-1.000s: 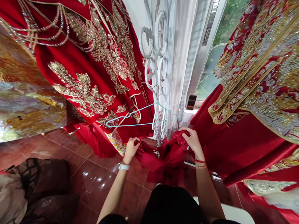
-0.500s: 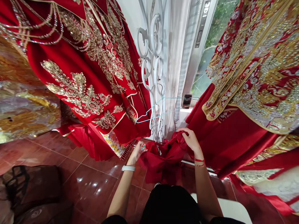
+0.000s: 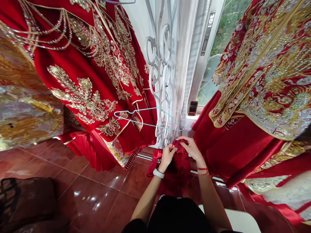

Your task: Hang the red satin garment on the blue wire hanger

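A dark red cloth garment (image 3: 176, 174) hangs in folds from my two hands, low in front of my knees. My left hand (image 3: 167, 155), with a pale band at the wrist, pinches its upper edge. Close beside it, my right hand (image 3: 190, 147), with red strings at the wrist, grips the same edge. The garment's exact kind cannot be made out. Just above my hands a light blue wire hanger (image 3: 145, 124) hangs on the white scrolled metal stand (image 3: 161, 71), with nothing on it.
An embroidered red gown (image 3: 97, 74) hangs at the left, and a beaded red and gold gown (image 3: 262, 74) at the right. Dark bags (image 3: 29, 200) lie on the tiled floor (image 3: 97, 187) at lower left. A white seat (image 3: 240, 220) is beneath me; a window (image 3: 213, 64) stands behind.
My left hand has moved right, close to my right hand, which has shifted slightly left. The garment's edge is gathered between them. The hanger has swung round to the left and lower.
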